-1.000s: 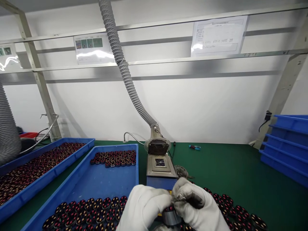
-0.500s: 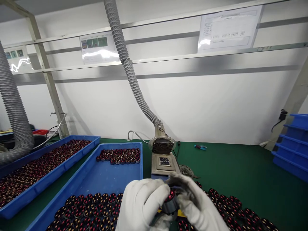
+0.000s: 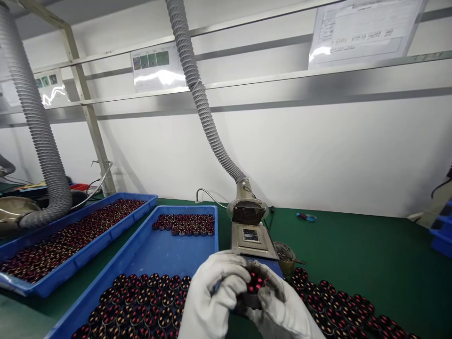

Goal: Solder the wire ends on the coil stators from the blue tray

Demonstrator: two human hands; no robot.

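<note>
Seemingly partway along, the white-gloved left hand (image 3: 216, 295) and right hand (image 3: 284, 303) grip 1 round black-and-red part (image 3: 254, 284) between their fingers, the blue plastic tray (image 3: 176, 256) partly filled, similar parts (image 3: 326, 285) lying on the green tabletop (image 3: 363, 247).

On green bench (image 3: 353, 249): trays (image 3: 169, 254); round parts (image 3: 339, 306)

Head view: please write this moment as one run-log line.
left hand: holds round part; right hand: holds same part; nearer blue tray: similar parts inside; green table: further parts at right
</note>
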